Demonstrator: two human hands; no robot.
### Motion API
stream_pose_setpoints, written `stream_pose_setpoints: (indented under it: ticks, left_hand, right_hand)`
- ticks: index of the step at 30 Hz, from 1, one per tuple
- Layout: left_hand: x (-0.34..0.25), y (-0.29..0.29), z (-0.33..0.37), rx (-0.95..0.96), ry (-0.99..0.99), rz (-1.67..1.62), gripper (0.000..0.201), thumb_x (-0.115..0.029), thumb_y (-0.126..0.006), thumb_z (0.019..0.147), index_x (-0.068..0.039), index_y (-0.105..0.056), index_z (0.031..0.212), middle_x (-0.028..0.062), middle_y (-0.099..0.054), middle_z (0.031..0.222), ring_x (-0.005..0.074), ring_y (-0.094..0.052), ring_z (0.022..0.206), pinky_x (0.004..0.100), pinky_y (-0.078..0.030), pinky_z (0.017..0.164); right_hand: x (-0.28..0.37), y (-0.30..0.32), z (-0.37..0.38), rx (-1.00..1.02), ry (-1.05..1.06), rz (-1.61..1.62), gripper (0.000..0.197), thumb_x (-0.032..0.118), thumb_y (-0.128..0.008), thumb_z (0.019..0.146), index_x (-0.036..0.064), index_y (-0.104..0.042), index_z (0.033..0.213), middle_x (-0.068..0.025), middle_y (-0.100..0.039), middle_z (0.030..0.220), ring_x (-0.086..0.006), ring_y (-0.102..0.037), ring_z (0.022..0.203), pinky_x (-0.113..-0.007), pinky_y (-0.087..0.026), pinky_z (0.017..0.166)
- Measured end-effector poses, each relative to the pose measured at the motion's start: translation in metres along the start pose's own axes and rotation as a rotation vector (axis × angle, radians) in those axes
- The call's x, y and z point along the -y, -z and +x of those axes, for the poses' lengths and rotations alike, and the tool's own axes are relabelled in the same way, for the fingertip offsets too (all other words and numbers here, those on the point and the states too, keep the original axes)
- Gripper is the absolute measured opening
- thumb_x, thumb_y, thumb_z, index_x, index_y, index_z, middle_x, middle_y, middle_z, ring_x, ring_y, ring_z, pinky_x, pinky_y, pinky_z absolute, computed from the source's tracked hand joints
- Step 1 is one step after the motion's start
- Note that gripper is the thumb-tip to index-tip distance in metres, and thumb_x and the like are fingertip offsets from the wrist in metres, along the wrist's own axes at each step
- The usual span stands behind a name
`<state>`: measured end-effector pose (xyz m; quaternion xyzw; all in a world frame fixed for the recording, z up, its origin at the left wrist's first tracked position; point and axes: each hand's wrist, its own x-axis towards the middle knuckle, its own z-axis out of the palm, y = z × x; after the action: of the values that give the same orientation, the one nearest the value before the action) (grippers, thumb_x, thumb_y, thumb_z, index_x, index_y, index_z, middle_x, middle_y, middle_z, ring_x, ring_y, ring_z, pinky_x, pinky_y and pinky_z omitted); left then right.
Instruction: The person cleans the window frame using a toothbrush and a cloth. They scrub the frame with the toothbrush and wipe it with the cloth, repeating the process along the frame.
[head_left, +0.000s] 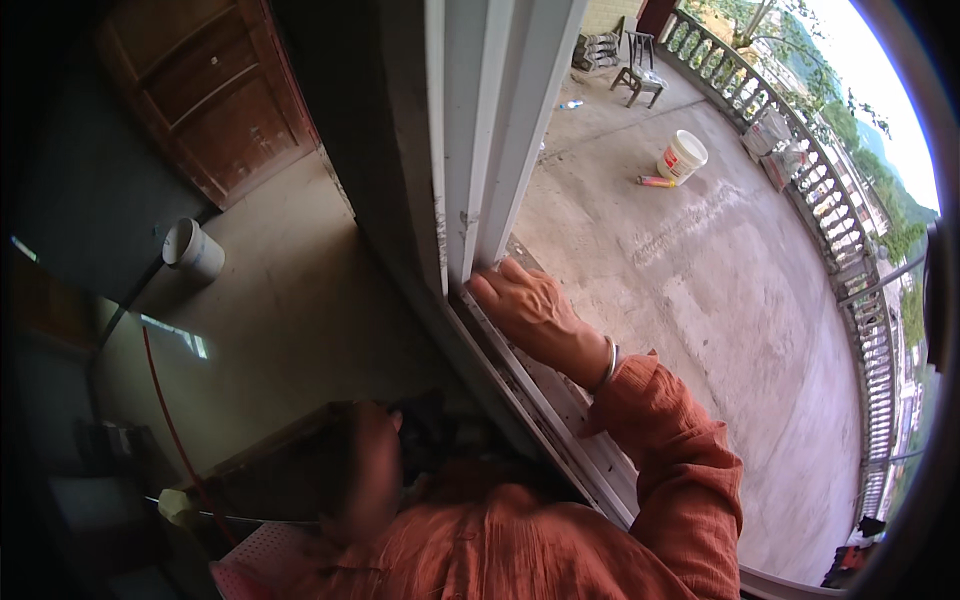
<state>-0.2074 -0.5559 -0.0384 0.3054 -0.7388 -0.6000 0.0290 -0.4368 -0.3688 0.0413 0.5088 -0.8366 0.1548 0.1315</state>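
Note:
My right hand (pixel 535 315) reaches to the lower corner of a white metal window frame (pixel 495 130), a bracelet (pixel 609 362) on its wrist. Its fingers are bent and drawn together where the upright profile meets the bottom track (pixel 560 440). Whatever may lie between the fingertips is hidden. Low on the inner side of the frame, my left hand (pixel 372 470) is smeared by motion, close in front of my orange-red shirt (pixel 480 545). Neither its fingers nor any held thing can be made out.
Indoors, a white bucket (pixel 195 250) stands near a brown door (pixel 215 90), and a thin red line (pixel 170 400) runs down the left. Outside are another bucket (pixel 683 157), a cartridge (pixel 656 182), a chair (pixel 638 75), sacks (pixel 783 160) and a balustrade (pixel 815 165).

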Motion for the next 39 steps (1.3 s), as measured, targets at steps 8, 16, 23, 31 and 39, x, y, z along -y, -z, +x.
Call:
stream_pose_setpoints:
  ticks: [8,16,23,31,39]
  left_hand:
    - [0.020,0.003,0.000,-0.008,-0.019,-0.278,0.036,-0.025,-0.050,0.098,0.002,-0.056,0.122,0.0122,-0.059,0.117,0.0221,-0.053,0.109,0.0353,-0.038,0.098]
    - [0.033,0.007,0.012,0.094,0.053,-0.765,0.020,-0.014,-0.060,0.094,0.000,-0.064,0.108,0.0018,-0.065,0.102,0.0116,-0.060,0.093,0.0269,-0.048,0.083]
    - [0.044,0.006,0.012,0.060,0.067,-0.684,0.025,-0.014,-0.057,0.095,0.002,-0.061,0.114,0.0073,-0.067,0.107,0.0167,-0.064,0.096,0.0293,-0.051,0.084]
    - [0.032,0.007,0.015,0.108,0.068,-0.703,0.022,-0.016,-0.058,0.096,-0.002,-0.060,0.113,0.0039,-0.062,0.110,0.0145,-0.057,0.097,0.0279,-0.045,0.088]
    - [0.045,-0.005,0.021,-0.100,0.073,-0.489,0.032,-0.019,-0.062,0.094,0.001,-0.060,0.118,0.0055,-0.065,0.110,0.0146,-0.060,0.100,0.0290,-0.048,0.089]
  right_hand:
    - [-0.014,0.017,-0.006,0.121,0.010,0.146,0.038,0.000,-0.062,0.075,0.0102,-0.059,0.111,-0.0038,-0.060,0.095,-0.0260,-0.057,0.090,-0.037,-0.053,0.074]
    - [-0.011,0.011,0.002,0.212,0.013,0.155,0.032,0.007,-0.068,0.073,0.0091,-0.061,0.104,-0.0044,-0.056,0.098,-0.0251,-0.056,0.096,-0.038,-0.053,0.074]
    - [-0.020,0.000,0.002,0.135,0.058,0.215,0.016,0.004,-0.062,0.076,0.0074,-0.063,0.091,-0.0062,-0.055,0.089,-0.0257,-0.056,0.087,-0.036,-0.053,0.068]
    - [-0.016,-0.003,-0.008,0.119,0.110,0.178,0.008,0.003,-0.061,0.074,0.0043,-0.055,0.080,-0.0093,-0.052,0.083,-0.0267,-0.055,0.081,-0.037,-0.052,0.064]
    - [-0.020,-0.003,-0.006,0.128,0.181,0.114,0.008,0.004,-0.060,0.077,0.0039,-0.053,0.081,-0.0091,-0.051,0.081,-0.0257,-0.055,0.079,-0.037,-0.052,0.063]
